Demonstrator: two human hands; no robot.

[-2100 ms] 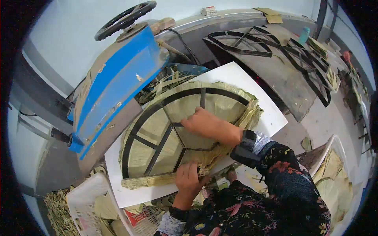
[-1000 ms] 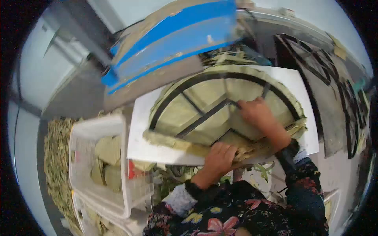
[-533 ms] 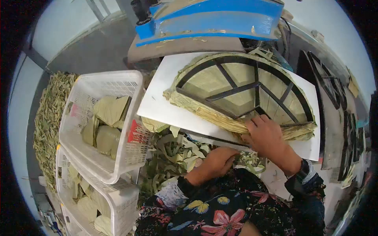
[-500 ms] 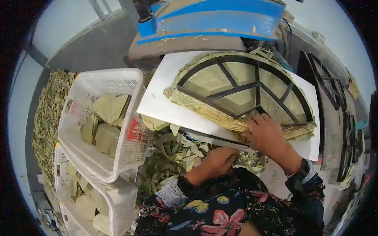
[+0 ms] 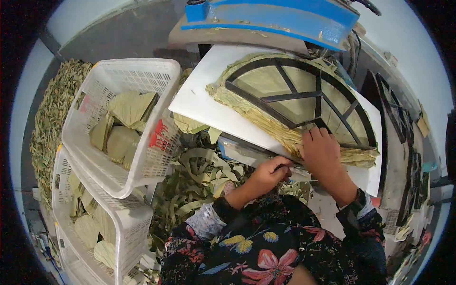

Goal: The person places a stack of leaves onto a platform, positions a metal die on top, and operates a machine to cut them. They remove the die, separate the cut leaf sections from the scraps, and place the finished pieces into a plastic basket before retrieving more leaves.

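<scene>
A: Left to right, what do we have?

B: Stacked baskets (image 5: pixel 124 118) of cut leaves, loose scraps below, then the white board (image 5: pixel 204 102) carrying the leaf stack (image 5: pixel 266 124) under the black frame (image 5: pixel 304 95).

A: And our hands?

B: Our left hand (image 5: pixel 271 172) sits just under the board's near edge, fingers curled together on something we cannot make out. Our right hand (image 5: pixel 323 151) lies flat, fingers apart, pressing the stack's near edge beside the frame.

A: How will the leaves handle?

B: We judge them light, thin and brittle, so we'd hold by the stiff frame and board.

A: Room to move?

B: Tight: baskets on the left, blue machine (image 5: pixel 275 19) behind, more frames on the right.
</scene>
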